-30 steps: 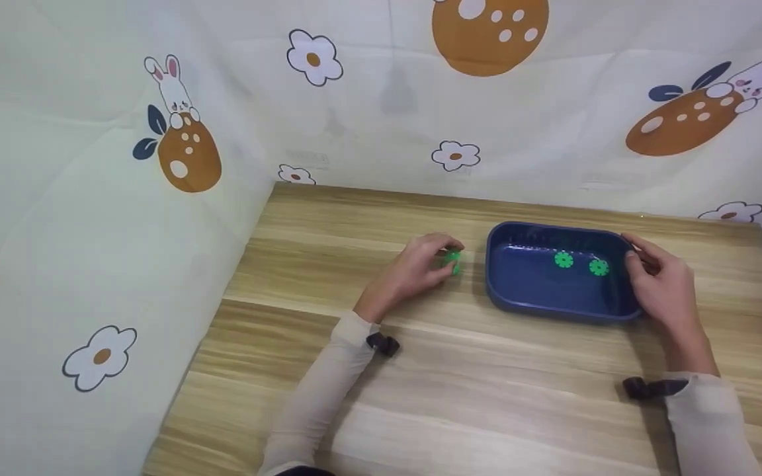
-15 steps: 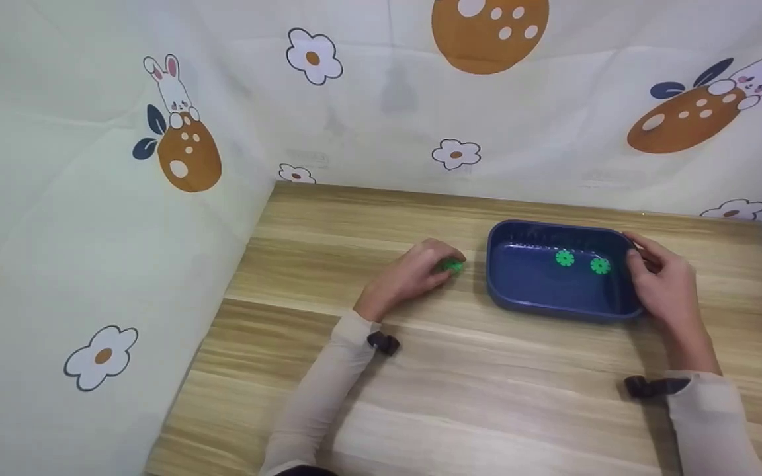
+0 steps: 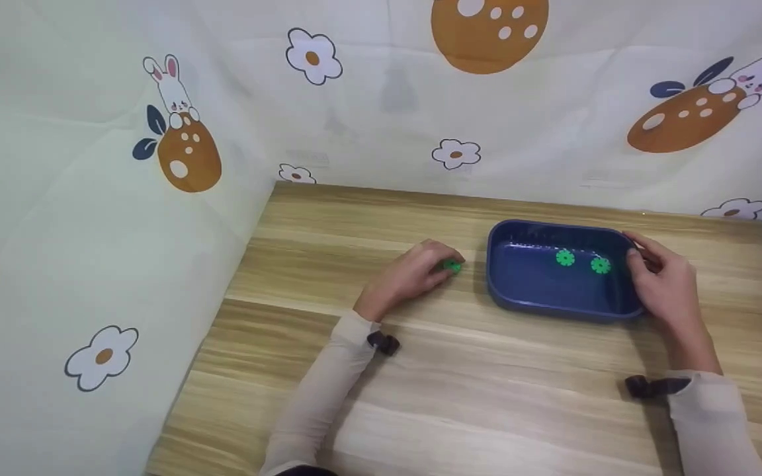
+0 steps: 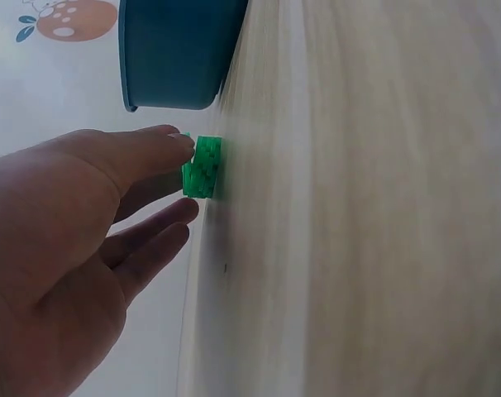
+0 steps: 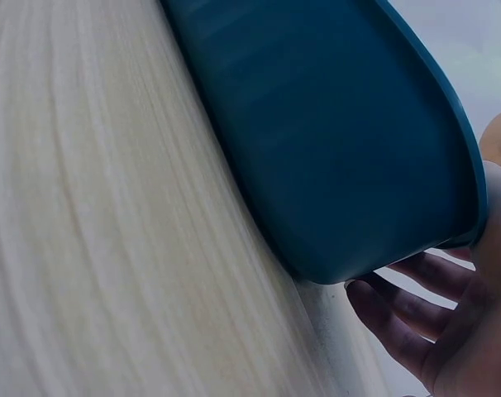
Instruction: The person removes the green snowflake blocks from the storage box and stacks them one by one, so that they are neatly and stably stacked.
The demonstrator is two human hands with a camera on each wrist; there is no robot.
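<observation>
Beside the blue tray [image 3: 553, 309], the left hand [image 3: 414, 272] curls its grip round a green piece [image 3: 453, 266], partly hidden by fingers. The right hand [image 3: 669, 281] grips the tray's end, some fingers out of sight.

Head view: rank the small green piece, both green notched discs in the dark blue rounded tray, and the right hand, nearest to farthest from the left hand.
1. Small green piece, at the left hand.
2. Left green notched disc, inside the dark blue rounded tray.
3. Right green notched disc, same tray.
4. Right hand, at the tray's right.
</observation>
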